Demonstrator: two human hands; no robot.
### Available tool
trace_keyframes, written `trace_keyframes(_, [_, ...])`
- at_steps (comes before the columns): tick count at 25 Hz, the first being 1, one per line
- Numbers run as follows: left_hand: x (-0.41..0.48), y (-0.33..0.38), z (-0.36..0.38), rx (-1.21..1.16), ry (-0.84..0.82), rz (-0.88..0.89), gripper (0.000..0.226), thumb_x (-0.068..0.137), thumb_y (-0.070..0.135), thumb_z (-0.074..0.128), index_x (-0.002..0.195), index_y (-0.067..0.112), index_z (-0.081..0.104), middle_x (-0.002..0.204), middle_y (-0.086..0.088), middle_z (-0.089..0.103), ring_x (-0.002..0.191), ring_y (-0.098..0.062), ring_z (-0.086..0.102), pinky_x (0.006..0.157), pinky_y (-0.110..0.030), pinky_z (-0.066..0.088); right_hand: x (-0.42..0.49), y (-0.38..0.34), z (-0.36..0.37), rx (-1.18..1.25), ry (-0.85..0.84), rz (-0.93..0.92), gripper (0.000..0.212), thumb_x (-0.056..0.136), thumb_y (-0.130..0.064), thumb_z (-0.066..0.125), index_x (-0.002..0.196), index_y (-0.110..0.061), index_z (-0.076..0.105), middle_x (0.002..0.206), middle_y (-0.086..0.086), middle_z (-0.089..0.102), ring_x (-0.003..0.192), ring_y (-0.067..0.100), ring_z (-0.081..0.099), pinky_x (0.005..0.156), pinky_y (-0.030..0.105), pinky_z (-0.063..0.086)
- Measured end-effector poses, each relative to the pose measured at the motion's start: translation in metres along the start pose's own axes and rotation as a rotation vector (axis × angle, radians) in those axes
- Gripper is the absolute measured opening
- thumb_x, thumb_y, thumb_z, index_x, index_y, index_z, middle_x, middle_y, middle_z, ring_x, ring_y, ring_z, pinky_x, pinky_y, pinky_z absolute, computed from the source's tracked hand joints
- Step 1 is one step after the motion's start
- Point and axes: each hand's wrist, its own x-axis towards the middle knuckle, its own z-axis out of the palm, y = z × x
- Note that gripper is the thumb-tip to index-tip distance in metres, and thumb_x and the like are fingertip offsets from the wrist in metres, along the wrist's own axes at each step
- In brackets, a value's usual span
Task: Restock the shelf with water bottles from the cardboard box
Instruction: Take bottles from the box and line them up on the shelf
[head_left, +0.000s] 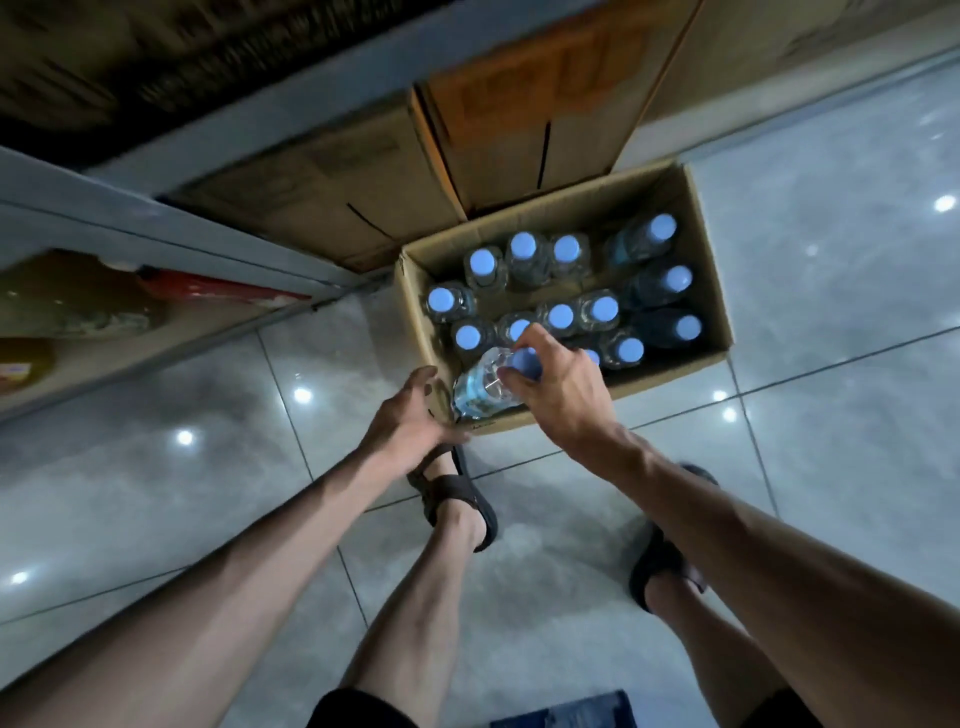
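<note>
An open cardboard box (709, 291) stands on the tiled floor and holds several clear water bottles with pale blue caps, such as one at the back (522, 245). My right hand (558, 387) grips one water bottle (480, 387) by its neck, tilted over the box's near left corner. My left hand (410, 421) is spread open just left of that bottle, by the box's near corner, holding nothing. The shelf (156, 244) runs along the left, with packaged goods on its lower level.
Closed cardboard cartons (332, 202) are stacked behind the box against the shelf. My two sandalled feet (457, 499) stand just in front of the box. Glossy grey floor tiles (841, 260) spread to the right and the left.
</note>
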Motion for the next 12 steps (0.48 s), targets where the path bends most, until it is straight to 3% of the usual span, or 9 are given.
trace_keyframes(4, [-0.099,0.076,-0.036,-0.061,-0.113,0.266,0.087,0.063,0.019,0.089,0.136,0.029,0.043,0.124,0.013,0.052,0.114,-0.005,0.050,0.078,-0.006,0.041,-0.051,-0.072,-0.120,0.387,0.005,0.003,0.015,0.082,-0.027,0.071,0.084,-0.015,0.062,0.076,0.005,0.064,0.068,0.010,0.054,0.060,0.023,0.044])
trace_keyframes(5, [-0.126,0.099,-0.052,-0.066,-0.153,0.303,0.082,0.059,0.030,0.090,0.129,0.032,0.048,0.121,0.014,0.058,0.113,-0.005,0.054,0.082,-0.008,0.044,-0.067,-0.098,-0.155,0.461,-0.012,-0.012,0.015,0.082,-0.025,0.070,0.081,-0.012,0.062,0.072,0.004,0.063,0.066,0.007,0.053,0.058,0.020,0.043])
trace_keyframes(7, [-0.188,0.149,-0.091,-0.037,-0.227,0.363,0.080,0.048,0.050,0.089,0.119,0.029,0.058,0.114,0.011,0.067,0.109,-0.009,0.062,0.092,-0.027,0.052,-0.100,-0.156,-0.220,0.549,-0.001,-0.053,0.021,0.079,-0.028,0.069,0.072,-0.011,0.059,0.061,-0.006,0.055,0.060,0.004,0.048,0.054,0.020,0.040])
trace_keyframes(9, [-0.250,0.195,-0.128,-0.049,-0.291,0.405,0.069,0.053,0.045,0.089,0.114,0.025,0.063,0.111,0.005,0.072,0.104,-0.013,0.067,0.095,-0.038,0.052,-0.130,-0.212,-0.271,0.572,0.041,-0.093,0.026,0.082,-0.030,0.066,0.066,-0.014,0.054,0.055,-0.012,0.048,0.055,0.003,0.042,0.052,0.020,0.036])
trace_keyframes(12, [-0.364,0.257,-0.185,-0.008,-0.294,0.465,0.057,0.065,0.027,0.086,0.116,0.021,0.062,0.112,-0.001,0.072,0.103,-0.019,0.068,0.092,-0.039,0.054,-0.190,-0.299,-0.342,0.520,0.067,-0.167,0.030,0.086,-0.036,0.065,0.070,-0.012,0.057,0.055,-0.013,0.050,0.055,0.002,0.045,0.054,0.022,0.042])
